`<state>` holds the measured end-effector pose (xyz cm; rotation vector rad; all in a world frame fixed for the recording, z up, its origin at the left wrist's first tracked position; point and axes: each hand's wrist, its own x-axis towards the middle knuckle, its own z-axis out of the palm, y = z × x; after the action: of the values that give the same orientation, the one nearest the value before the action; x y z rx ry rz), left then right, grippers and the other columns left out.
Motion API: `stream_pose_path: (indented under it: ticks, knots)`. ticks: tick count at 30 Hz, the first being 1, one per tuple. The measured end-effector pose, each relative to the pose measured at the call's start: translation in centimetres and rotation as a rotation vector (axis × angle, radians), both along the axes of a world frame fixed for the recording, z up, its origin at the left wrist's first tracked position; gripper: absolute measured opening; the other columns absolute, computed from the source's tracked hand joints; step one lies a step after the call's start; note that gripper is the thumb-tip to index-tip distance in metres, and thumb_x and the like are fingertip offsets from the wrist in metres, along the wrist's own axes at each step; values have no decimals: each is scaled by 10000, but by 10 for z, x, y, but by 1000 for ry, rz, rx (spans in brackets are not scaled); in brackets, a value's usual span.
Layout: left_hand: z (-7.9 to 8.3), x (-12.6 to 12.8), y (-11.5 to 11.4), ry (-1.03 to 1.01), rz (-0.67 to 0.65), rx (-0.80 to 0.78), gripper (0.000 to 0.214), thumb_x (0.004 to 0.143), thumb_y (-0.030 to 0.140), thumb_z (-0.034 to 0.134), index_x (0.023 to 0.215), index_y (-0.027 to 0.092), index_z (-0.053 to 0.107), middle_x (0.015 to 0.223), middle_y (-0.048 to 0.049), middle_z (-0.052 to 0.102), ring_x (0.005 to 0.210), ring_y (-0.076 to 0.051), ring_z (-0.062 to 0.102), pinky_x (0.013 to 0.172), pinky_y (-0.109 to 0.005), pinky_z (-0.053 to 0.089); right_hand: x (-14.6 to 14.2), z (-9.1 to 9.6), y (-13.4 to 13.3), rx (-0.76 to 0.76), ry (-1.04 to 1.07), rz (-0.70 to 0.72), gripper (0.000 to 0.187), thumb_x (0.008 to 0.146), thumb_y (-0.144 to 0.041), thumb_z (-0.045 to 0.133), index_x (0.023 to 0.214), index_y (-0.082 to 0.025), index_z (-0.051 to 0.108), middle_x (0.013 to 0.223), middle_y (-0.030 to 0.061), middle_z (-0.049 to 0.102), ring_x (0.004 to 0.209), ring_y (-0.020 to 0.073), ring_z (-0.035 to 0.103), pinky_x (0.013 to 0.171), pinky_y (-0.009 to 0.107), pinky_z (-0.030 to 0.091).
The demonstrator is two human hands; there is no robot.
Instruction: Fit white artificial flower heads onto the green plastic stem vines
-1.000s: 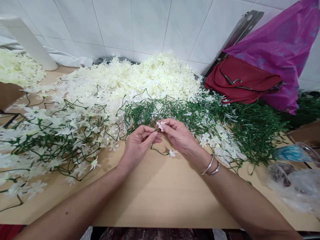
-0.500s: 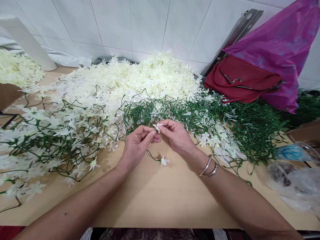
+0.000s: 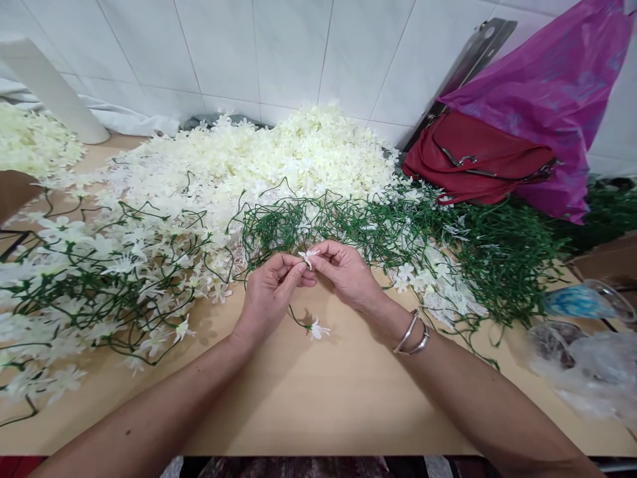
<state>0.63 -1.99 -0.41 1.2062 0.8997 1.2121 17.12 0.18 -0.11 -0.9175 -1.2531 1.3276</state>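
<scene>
A small white artificial flower (image 3: 308, 257) is pinched between the fingertips of both hands above the table. My left hand (image 3: 271, 285) grips it at its base, thumb against the forefinger. From the right, my right hand (image 3: 346, 272) closes thumb and forefinger at the petals. Below the left fingers a green stem hangs down, ending in a second white flower (image 3: 318, 329) near the tabletop. Just behind the hands lies a tangle of green stems (image 3: 279, 229). The parts of the stem inside the left hand are hidden.
Loose white petals (image 3: 308, 156) are heaped along the tiled wall. Stemmed white flowers (image 3: 124, 265) spread at the left, and more green stems (image 3: 502, 259) at the right. A red handbag (image 3: 482, 153), a purple plastic bag (image 3: 557, 99) and a clear plastic bag (image 3: 597, 362) are on the right.
Both hands keep hold of the flower, and its petals have tilted slightly. The hanging flower has swung a little left and down. The whole view has shifted slightly.
</scene>
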Motion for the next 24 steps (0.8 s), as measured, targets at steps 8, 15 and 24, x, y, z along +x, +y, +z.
stream_pose_path:
  ticks: [8, 15, 24]
  knots:
    - [-1, 0, -1, 73, 29, 26, 276, 923, 438, 747, 914, 173, 672, 839, -41, 803, 793, -195, 801, 811, -315, 661, 0, -4, -2, -8, -22, 16, 349, 761, -516, 893, 842, -220, 727, 842, 0, 704, 768, 151, 611, 763, 307, 498]
    - [-4, 0, -1, 141, 41, 53, 250, 968, 421, 696, 940, 174, 662, 838, -45, 808, 803, -192, 803, 800, -283, 625, 0, -2, -1, -4, -12, 25, 348, 769, -519, 892, 832, -217, 730, 807, -13, 687, 754, 138, 597, 735, 285, 482]
    - [-4, -1, -1, 121, -32, 24, 269, 975, 436, 685, 1019, 173, 647, 963, -68, 810, 839, -197, 803, 810, -294, 602, 6, -2, 2, -67, 92, 110, 309, 781, -455, 901, 910, -227, 737, 859, -10, 696, 798, 142, 616, 779, 281, 515]
